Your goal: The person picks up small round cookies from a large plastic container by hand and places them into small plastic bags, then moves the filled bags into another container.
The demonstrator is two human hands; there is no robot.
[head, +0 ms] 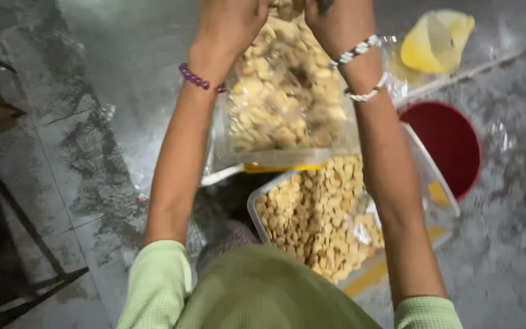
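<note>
My left hand (pixel 229 24) and my right hand (pixel 333 21) are raised in front of me and grip the top of a clear plastic bag (pixel 284 97) full of small tan biscuits. The bag hangs between my forearms. Beneath it stands a clear plastic tub (pixel 257 204) filled with the same round biscuits. A purple bead bracelet circles my left wrist, and white braided bands circle the right. My fingertips are cut off at the frame's top edge.
A red round bowl (pixel 452 146) sits on the grey stone floor to the right of the tub. A yellow plastic scoop (pixel 436 39) lies at the upper right. Dark furniture legs (pixel 25 286) stand at the lower left.
</note>
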